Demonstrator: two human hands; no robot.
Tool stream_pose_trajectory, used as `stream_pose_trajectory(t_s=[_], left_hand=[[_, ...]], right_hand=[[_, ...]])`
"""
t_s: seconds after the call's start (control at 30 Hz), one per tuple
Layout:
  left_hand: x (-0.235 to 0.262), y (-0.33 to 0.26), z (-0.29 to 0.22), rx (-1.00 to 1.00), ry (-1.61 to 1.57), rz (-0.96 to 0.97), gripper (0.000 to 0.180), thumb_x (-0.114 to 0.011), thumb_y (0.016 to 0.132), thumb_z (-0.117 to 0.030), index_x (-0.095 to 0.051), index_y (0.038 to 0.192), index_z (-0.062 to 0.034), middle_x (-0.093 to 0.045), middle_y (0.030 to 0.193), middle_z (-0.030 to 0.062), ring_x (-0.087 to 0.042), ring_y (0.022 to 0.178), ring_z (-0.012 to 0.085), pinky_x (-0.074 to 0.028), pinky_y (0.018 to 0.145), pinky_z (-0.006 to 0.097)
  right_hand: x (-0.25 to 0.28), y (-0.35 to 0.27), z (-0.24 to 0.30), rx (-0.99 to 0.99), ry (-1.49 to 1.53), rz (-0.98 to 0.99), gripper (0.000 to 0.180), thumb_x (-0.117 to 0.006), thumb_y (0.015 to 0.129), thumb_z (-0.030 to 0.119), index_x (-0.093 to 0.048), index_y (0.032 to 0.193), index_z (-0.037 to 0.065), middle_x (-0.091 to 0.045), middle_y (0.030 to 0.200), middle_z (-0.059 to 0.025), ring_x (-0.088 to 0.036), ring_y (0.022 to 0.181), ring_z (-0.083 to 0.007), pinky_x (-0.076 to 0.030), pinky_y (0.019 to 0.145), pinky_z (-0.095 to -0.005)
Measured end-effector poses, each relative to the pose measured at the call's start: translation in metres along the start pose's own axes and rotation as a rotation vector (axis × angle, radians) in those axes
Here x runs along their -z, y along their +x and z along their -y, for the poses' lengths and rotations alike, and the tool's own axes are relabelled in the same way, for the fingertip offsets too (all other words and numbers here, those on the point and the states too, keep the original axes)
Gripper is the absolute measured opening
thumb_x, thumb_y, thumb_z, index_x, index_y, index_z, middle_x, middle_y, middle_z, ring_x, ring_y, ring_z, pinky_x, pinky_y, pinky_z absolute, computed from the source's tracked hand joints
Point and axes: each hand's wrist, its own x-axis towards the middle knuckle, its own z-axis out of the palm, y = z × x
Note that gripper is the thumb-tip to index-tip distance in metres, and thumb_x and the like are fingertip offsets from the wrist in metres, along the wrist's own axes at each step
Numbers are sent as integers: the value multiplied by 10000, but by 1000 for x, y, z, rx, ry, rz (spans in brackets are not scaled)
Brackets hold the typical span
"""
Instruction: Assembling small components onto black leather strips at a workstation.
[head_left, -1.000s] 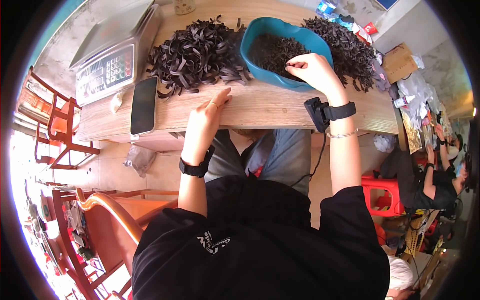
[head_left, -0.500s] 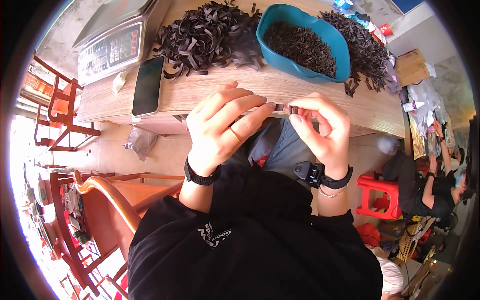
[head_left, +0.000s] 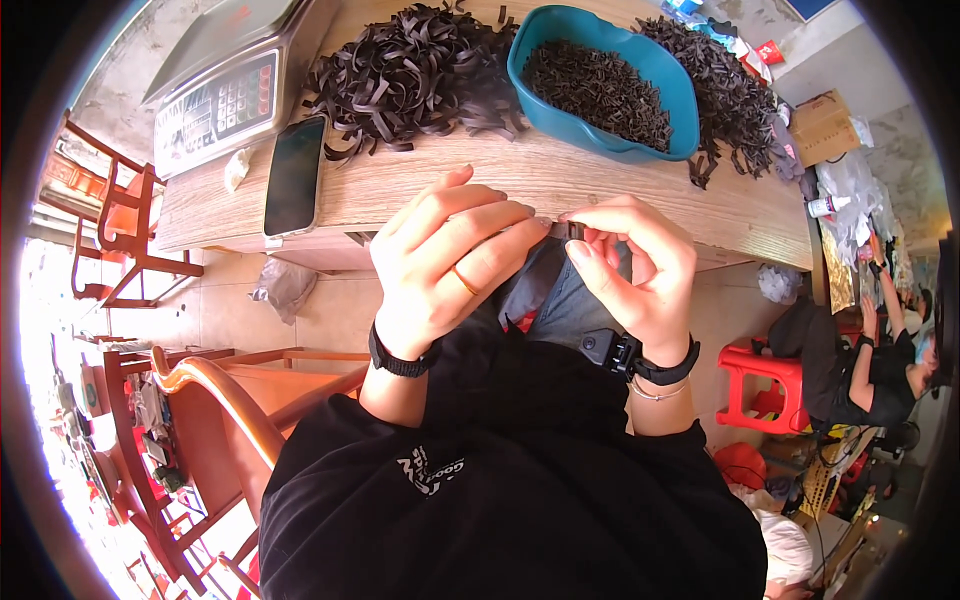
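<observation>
Pale wood-grained tabletop is stretching across the upper part of our view, and a heap of long dark strips is lying on it at centre left. Beside that heap a teal basin is standing, and short dark pieces are covering its floor. We are seeing a second dark heap spreading just right of the basin.

Below the table's near edge, in front of our lap, we are bringing both hands close together. Our right hand is pinching a small dark piece narrowly between thumb and index finger, and the piece is sitting in the gap between the two hands. Our left hand is showing its back, its fingers bent toward the piece and their tips ending right by it; its thumb is staying hidden, so we cannot tell whether it is gripping too.

Left of the strips, a phone is lying flat near the edge, a crumpled white scrap is resting beside it, and a silvery scale is standing behind. Off to our right, a co-worker is sitting by a red stool.
</observation>
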Motion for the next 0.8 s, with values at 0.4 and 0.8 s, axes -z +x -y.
stream_pose_trajectory(t_s=[0.4,0.8], left_hand=[[-10,1,-7,125,-92,-71,321,-718,588,-42,-664,904,-61,-638,835,29,-610,735,192,-530,768,354],[-7,0,-15,338,-317,-47,233,-704,663,18,-677,887,-39,-652,830,73,-634,748,227,-513,712,315]], right_hand=[[-10,-1,-1,17,-37,-84,156,-688,741,-22,-628,885,-11,-578,715,-19,-473,560,-67,-363,495,-195],[-8,1,1,73,-163,-47,162,-692,730,11,-631,881,7,-579,710,-25,-499,556,-84,-383,483,-208]])
